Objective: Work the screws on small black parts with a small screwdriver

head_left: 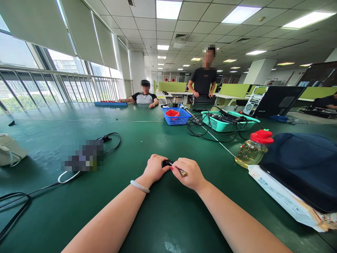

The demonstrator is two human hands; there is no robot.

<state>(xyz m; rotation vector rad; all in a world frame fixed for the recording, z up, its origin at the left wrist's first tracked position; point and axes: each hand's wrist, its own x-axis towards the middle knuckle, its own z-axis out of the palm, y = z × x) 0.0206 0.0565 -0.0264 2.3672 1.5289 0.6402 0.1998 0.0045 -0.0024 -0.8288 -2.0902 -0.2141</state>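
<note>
In the head view my left hand (156,167), a pale bangle (139,186) at its wrist, is closed around a small black piece (166,163) at the tabletop. My right hand (190,173) grips a slim, pen-like metal tool (181,172) with a brass-coloured rear end. The tool points toward the black piece, and its front end lies between the two hands. Whether the tip touches the piece I cannot tell. Fingers hide much of the black piece, so its exact kind is unclear. Both hands are close together over the green table (147,140).
To the right are a bottle with a red lid (254,148), a dark blue bag (302,165) and a white packet (284,196). A blue basket (176,120) and a green basket of cables (223,125) stand farther back. Two people (204,80) are across the table.
</note>
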